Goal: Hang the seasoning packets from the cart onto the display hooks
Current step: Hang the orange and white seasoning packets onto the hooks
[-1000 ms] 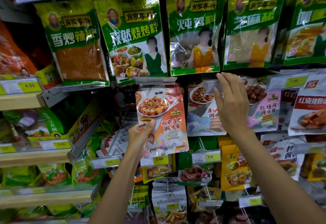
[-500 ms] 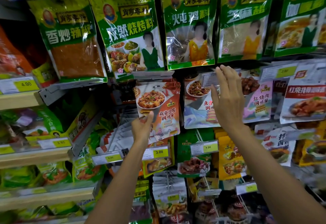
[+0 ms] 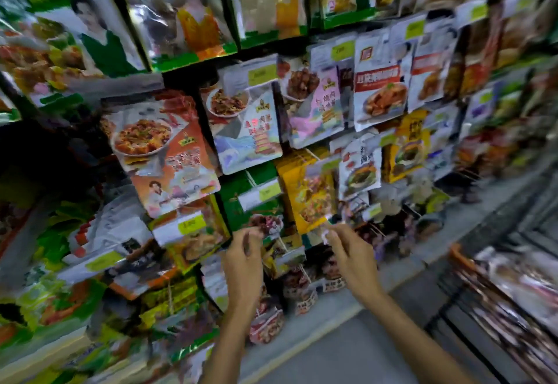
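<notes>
**Both hands low in front of the hooks, orange packet hanging**

The orange seasoning packet (image 3: 164, 154) is hanging tilted on the display, its bottom edge overlapping a yellow price tag (image 3: 190, 226). Its right edge is sitting just beside a blue-and-white packet (image 3: 247, 139), with only a thin dark gap between them. Above the orange packet a row of large green packets (image 3: 193, 21) is crowding down to its top edge.

Below and to the right of the orange packet, the left hand (image 3: 244, 259) is hanging in the air with its fingers loosely curled, holding nothing that shows. The right hand (image 3: 351, 258) is reaching up farther right, near the lower corner of a yellow packet (image 3: 308, 193). Blur is hiding whether its fingertips are pinching anything. The two hands are staying apart, with packets on lower hooks showing between them.

Well to the lower right of the orange packet, the cart (image 3: 459, 258) is standing with more packets (image 3: 519, 287) lying in it. Bare grey floor (image 3: 347, 350) is opening between the cart and the display's foot.
</notes>
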Available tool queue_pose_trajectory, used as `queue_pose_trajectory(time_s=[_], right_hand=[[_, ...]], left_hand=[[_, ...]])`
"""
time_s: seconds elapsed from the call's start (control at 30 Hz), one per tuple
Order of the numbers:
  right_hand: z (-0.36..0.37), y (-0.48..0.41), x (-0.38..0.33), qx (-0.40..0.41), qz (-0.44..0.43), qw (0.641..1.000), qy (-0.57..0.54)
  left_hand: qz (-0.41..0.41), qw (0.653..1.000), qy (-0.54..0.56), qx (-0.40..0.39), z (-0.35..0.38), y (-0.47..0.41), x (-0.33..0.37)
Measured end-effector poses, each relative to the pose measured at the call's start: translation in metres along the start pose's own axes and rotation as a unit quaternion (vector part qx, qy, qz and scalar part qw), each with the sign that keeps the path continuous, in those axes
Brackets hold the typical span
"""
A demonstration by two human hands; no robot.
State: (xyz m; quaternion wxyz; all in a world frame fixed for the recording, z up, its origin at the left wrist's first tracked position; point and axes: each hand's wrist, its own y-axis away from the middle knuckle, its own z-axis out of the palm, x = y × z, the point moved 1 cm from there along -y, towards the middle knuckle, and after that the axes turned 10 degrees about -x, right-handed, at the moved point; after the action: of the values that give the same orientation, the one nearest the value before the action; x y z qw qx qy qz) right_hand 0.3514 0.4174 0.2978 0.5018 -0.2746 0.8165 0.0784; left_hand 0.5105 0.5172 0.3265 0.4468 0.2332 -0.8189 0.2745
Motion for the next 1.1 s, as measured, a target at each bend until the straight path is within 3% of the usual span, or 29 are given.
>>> queue_pose_trajectory(time_s=[0.13,0.23,0.43,0.8,1.1], right_hand=[[-0.034,0.073,0.068,0.001,0.146,0.987,-0.06],[-0.074,0.119,0.116,0.025,0.239,0.969,-0.057],[-0.173,0.164,0.194,0.118,0.323,0.936,-0.08],[-0.314,0.146,0.308,0.276,0.39,0.874,-0.089],[-0.348,0.083,0.438,0.338,0.483,0.798,-0.126]], left_hand=[[-0.063,0.987,0.025,-0.147,0.093,0.04,-0.009],[-0.084,0.973,0.031,-0.214,0.158,0.069,-0.006],[-0.102,0.932,0.0,-0.348,0.283,0.089,0.017],[-0.026,0.885,-0.063,-0.46,0.466,0.036,0.089],[0.087,0.879,-0.181,-0.432,0.621,-0.07,0.093]])
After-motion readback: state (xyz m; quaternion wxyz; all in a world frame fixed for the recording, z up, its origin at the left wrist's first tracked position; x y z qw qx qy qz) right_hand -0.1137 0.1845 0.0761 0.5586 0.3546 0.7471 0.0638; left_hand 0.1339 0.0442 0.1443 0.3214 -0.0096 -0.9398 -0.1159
